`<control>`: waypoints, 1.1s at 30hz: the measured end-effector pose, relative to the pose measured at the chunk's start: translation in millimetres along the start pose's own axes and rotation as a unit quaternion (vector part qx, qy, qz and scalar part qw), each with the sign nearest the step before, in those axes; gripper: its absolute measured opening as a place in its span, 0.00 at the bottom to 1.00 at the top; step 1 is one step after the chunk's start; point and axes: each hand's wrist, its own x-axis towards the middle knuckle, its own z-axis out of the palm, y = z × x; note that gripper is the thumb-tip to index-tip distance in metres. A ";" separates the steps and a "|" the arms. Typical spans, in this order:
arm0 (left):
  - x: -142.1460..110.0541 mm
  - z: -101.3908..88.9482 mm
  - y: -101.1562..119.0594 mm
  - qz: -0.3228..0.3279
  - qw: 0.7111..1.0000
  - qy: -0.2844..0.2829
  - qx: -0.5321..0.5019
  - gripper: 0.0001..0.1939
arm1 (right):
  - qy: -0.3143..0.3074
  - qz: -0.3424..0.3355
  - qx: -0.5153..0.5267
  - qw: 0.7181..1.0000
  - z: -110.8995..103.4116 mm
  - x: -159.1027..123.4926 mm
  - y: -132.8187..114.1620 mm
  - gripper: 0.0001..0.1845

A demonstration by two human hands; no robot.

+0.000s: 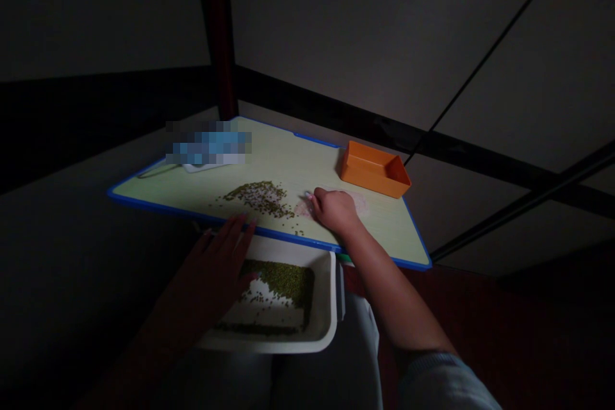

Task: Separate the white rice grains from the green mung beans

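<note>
A scattered pile of small green beans [262, 197], like mung beans, lies on the pale tabletop [298, 160]. Just right of the pile, my right hand [335, 208] rests low over the table, fingers curled and pinched together; whatever they hold is hidden. A faint pinkish printed patch [360, 204] shows beneath and beside it. My left hand [218, 262] is open, fingers stretched toward the table's blue front edge, above the left side of a white tub [327, 307]. More green beans [288, 282] lie inside that tub, heaped mostly at its back and right.
An orange rectangular box [375, 170] stands at the table's back right. At the back left is a blurred-out blue item [209, 146] on a white base, with a thin cord beside it. Walls rise close behind the table. My lap is under the tub.
</note>
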 end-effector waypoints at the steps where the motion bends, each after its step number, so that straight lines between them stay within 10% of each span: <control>1: 0.2 -0.8 0.4 -0.003 1.000 -0.002 -0.003 0.39 | 0.000 0.007 -0.002 1.000 0.3 0.2 -0.4 0.23; 25: -0.2 3.2 -2.6 -0.010 0.999 -0.015 -0.035 0.41 | 0.024 0.228 0.020 0.973 3.5 4.0 24.0 0.23; 33: -2.0 3.0 -2.6 -0.015 0.999 -0.007 -0.050 0.43 | 0.014 0.181 0.031 0.983 1.4 5.9 19.4 0.26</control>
